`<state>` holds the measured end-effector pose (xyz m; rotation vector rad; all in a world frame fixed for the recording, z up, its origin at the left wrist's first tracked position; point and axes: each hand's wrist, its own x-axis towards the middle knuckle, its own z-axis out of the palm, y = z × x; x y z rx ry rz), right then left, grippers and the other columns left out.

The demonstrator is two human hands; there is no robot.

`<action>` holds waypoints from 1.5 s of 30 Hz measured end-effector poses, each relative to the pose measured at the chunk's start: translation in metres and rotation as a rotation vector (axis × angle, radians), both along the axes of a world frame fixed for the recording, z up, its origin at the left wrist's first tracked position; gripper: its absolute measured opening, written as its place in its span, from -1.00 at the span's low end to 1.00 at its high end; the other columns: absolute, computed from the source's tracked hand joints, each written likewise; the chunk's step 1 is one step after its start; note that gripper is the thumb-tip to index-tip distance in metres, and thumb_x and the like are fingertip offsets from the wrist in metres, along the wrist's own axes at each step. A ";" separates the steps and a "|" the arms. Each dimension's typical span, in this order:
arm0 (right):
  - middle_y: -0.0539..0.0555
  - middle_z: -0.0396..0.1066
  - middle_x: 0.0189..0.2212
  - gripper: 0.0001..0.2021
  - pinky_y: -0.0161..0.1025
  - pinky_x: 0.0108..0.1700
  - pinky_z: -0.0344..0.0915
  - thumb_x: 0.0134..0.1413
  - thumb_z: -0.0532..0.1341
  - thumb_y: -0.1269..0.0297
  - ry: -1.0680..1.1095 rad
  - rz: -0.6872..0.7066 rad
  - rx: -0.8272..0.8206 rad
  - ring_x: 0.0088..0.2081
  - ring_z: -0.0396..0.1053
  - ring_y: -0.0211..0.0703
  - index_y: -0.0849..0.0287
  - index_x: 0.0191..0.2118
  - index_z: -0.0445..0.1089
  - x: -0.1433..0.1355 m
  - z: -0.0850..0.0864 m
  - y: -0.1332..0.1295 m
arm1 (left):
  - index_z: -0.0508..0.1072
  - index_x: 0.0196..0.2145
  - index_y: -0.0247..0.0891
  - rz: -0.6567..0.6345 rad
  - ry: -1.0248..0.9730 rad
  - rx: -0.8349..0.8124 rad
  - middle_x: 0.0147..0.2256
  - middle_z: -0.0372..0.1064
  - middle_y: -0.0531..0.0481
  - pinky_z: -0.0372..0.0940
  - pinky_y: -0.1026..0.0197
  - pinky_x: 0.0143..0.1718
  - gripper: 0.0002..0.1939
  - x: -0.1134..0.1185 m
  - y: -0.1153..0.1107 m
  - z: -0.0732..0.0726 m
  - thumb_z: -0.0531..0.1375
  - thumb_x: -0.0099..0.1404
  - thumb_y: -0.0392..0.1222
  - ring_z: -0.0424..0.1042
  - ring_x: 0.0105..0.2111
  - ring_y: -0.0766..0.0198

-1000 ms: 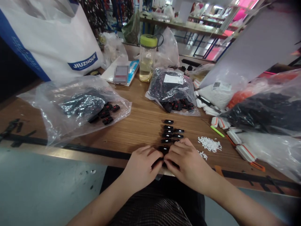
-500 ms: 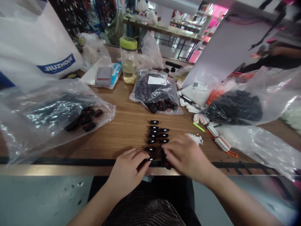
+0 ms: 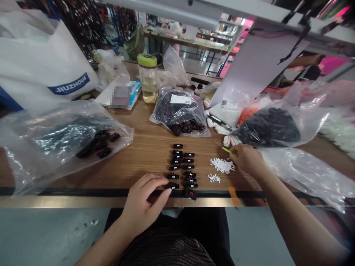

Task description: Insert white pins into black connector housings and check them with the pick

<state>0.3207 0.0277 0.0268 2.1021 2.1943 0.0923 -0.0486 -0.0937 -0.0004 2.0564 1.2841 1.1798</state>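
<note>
**Right hand at the green stick [image 3: 226, 149], left hand at a black block [image 3: 173, 186]**

The brown table [image 3: 149, 155] spans the scene. At its far left stands a white carrier bag [image 3: 33, 55]; nearer lies a clear bag [image 3: 69, 129] with black pieces at its mouth. On the right is another clear bag [image 3: 271, 125] with dark contents, and a labelled bag [image 3: 179, 107] of black pieces lies in the far middle, just beside a green-lidded bottle [image 3: 149, 85].

The left hand [image 3: 144, 195] is partly open, thumb and forefinger parted at the left end of the black block; whether it grips, I cannot tell. The right hand [image 3: 246, 159] has its fingers bent together at the right end of the green stick; I cannot tell whether they are closed on it.

The black block is the nearest in the left column [image 3: 174, 167]. A right column [image 3: 189, 167] of similar blocks runs beside it. The green stick lies beyond two piles of tiny white pieces [image 3: 222, 166], right of both columns.
</note>
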 end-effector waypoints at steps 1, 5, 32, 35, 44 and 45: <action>0.20 0.57 -0.27 -0.77 -0.20 -0.34 0.16 0.07 0.14 0.28 0.004 0.006 0.006 -0.23 0.47 0.03 0.16 -0.30 0.57 0.001 0.001 0.001 | 0.48 -0.14 -0.19 0.021 -0.022 -0.004 -0.22 0.49 -0.02 0.39 0.14 -0.15 -0.88 -0.003 0.003 0.007 0.19 0.37 -0.26 0.47 -0.21 0.23; 0.11 0.56 -0.41 -0.78 -0.23 -0.37 0.20 0.05 0.19 0.21 0.252 -0.007 0.030 -0.38 0.45 -0.08 0.15 -0.29 0.56 0.004 0.012 0.005 | 0.51 -0.18 -0.18 -0.016 0.068 0.004 -0.20 0.50 0.00 0.36 0.14 -0.10 -0.88 -0.010 0.046 0.035 0.15 0.40 -0.23 0.47 -0.18 0.24; 0.08 0.51 -0.49 -0.64 -0.23 -0.31 0.24 0.25 0.12 0.04 0.748 0.176 0.112 -0.42 0.42 -0.14 0.18 -0.43 0.42 -0.090 0.022 0.047 | 0.57 -0.14 -0.13 -0.252 0.295 -0.130 -0.24 0.52 0.04 0.33 0.19 -0.22 -0.81 0.014 0.172 -0.005 0.27 0.28 -0.25 0.44 -0.32 0.25; 0.08 0.51 -0.50 -0.60 -0.25 -0.38 0.27 0.22 0.15 -0.05 0.934 0.107 0.074 -0.48 0.42 -0.18 0.19 -0.42 0.42 -0.104 0.023 0.045 | 0.58 -0.15 -0.11 -0.250 0.274 -0.122 -0.28 0.51 0.06 0.32 0.22 -0.24 -0.82 0.015 0.171 -0.009 0.28 0.27 -0.23 0.43 -0.34 0.27; 0.04 0.48 -0.53 -0.54 -0.39 -0.61 0.27 0.11 0.21 -0.21 1.478 -0.018 0.015 -0.58 0.43 -0.26 0.17 -0.32 0.34 -0.144 -0.004 0.040 | 0.56 -0.25 -0.13 -0.160 0.239 -0.207 -0.40 0.46 0.11 0.22 0.29 -0.41 -0.87 0.019 0.167 -0.008 0.34 0.20 -0.21 0.41 -0.42 0.30; 0.03 0.48 -0.53 -0.55 -0.39 -0.61 0.28 0.12 0.21 -0.20 1.484 -0.022 0.016 -0.58 0.43 -0.27 0.17 -0.32 0.34 -0.145 -0.007 0.040 | 0.57 -0.25 -0.13 -0.159 0.235 -0.209 -0.40 0.46 0.11 0.22 0.29 -0.41 -0.87 0.019 0.167 -0.008 0.35 0.20 -0.21 0.41 -0.42 0.30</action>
